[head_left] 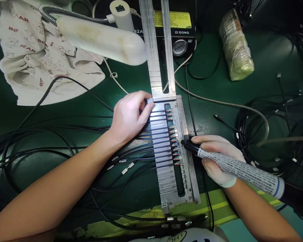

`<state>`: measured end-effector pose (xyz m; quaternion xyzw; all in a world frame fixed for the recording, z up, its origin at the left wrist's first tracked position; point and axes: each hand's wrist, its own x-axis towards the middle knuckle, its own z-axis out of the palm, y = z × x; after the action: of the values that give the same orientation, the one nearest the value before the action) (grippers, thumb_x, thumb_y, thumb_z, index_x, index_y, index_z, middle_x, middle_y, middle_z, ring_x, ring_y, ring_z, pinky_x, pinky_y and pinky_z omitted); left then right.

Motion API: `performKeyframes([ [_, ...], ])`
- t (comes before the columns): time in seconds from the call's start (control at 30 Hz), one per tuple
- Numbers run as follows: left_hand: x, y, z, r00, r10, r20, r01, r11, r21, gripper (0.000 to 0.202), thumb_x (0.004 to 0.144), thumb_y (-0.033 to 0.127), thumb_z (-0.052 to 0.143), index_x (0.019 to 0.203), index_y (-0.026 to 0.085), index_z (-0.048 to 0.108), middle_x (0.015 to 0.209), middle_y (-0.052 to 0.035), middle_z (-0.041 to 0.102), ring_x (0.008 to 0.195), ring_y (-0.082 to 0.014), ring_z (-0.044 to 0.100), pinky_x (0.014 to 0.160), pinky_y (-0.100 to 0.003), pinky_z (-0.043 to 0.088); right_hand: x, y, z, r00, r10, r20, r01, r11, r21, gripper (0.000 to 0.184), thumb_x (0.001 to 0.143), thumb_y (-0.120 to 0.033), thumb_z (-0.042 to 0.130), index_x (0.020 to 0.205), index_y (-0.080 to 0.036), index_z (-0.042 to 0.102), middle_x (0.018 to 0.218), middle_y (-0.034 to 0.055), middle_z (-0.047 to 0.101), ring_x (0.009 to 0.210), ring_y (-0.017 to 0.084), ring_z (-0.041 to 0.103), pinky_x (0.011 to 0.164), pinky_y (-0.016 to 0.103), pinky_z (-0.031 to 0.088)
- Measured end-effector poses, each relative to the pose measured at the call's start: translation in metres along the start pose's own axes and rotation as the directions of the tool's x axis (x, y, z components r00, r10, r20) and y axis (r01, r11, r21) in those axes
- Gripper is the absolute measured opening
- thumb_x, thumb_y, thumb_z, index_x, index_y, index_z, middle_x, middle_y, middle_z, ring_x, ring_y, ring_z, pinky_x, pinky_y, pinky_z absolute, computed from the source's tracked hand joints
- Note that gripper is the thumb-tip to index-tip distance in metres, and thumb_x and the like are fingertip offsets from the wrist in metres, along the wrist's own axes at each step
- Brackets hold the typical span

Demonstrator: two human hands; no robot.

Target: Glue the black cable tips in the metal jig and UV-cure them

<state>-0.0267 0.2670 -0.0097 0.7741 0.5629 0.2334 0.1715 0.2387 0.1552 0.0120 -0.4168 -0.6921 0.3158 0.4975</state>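
A slotted metal fixture (166, 181) lies in front of me, with several black cables (164, 134) side by side across its grooves. The cables' stripped ends, with small coloured wires at metal connectors (176, 145), line up over the slot. At the fixture's upper left corner, my bare left hand (131, 116) pinches the metal edge between thumb and fingers. My right hand (219, 156), in thin white finger coverings, grips a thick marker-like pen tool (239, 171) with a printed white barrel and black ends. Its thin tip is at the connector row; I cannot tell whether it touches.
A metal rail frame (154, 64) extends beyond the fixture, before a black box with a gauge (179, 47). A white rounded lamp-like body (101, 38) hangs near a printed cloth (53, 74). A wrapped bundle (237, 50) stands right; coiled cables (252, 117) lie below it.
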Motion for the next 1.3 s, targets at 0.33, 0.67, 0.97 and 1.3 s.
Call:
performKeyframes([
  [0.33, 0.0001, 0.0006, -0.0004, 1.000, -0.003, 0.001, 0.003, 1.000, 0.005, 0.024, 0.096, 0.038, 0.052, 0.106, 0.020, 0.065, 0.074, -0.0012, 0.057, 0.070, -0.0173, 0.052, 0.064, -0.030, 0.039, 0.0003, 0.0001, 0.0008, 1.000, -0.013, -0.007, 0.013, 1.000, -0.027, 0.033, 0.077, -0.022, 0.077, 0.110, -0.021, 0.072, 0.110, 0.0098, 0.076, 0.095, 0.026, 0.074, 0.081, 0.042, 0.064],
  [0.67, -0.0001, 0.0001, -0.0001, 1.000, -0.004, 0.004, 0.004, 1.000, -0.013, 0.025, 0.096, 0.038, 0.052, 0.107, 0.019, 0.066, 0.074, -0.0012, 0.056, 0.069, -0.0168, 0.051, 0.065, -0.030, 0.039, 0.0032, -0.0043, 0.0005, 1.000, -0.029, -0.005, 0.029, 0.998, -0.049, 0.029, 0.078, -0.022, 0.077, 0.107, -0.019, 0.072, 0.104, 0.0097, 0.077, 0.091, 0.026, 0.075, 0.076, 0.040, 0.065],
  [0.97, -0.0001, -0.0001, 0.0002, 1.000, -0.001, 0.001, 0.001, 1.000, -0.002, 0.025, 0.096, 0.038, 0.052, 0.108, 0.020, 0.065, 0.075, -0.0014, 0.057, 0.071, -0.0173, 0.052, 0.066, -0.030, 0.039, 0.0027, -0.0045, -0.0004, 0.999, -0.035, -0.009, 0.035, 0.999, -0.025, 0.031, 0.077, -0.021, 0.078, 0.107, -0.018, 0.072, 0.104, 0.0106, 0.077, 0.090, 0.026, 0.075, 0.076, 0.040, 0.065],
  [1.3, -0.0001, -0.0005, 0.0001, 1.000, 0.013, -0.001, -0.013, 1.000, 0.005, 0.024, 0.096, 0.038, 0.052, 0.107, 0.020, 0.064, 0.074, -0.0009, 0.056, 0.071, -0.0174, 0.052, 0.066, -0.030, 0.039, 0.0033, -0.0056, -0.0008, 1.000, -0.029, -0.002, 0.029, 0.998, -0.046, 0.029, 0.078, -0.021, 0.076, 0.106, -0.020, 0.071, 0.103, 0.0099, 0.077, 0.089, 0.025, 0.075, 0.075, 0.040, 0.066],
])
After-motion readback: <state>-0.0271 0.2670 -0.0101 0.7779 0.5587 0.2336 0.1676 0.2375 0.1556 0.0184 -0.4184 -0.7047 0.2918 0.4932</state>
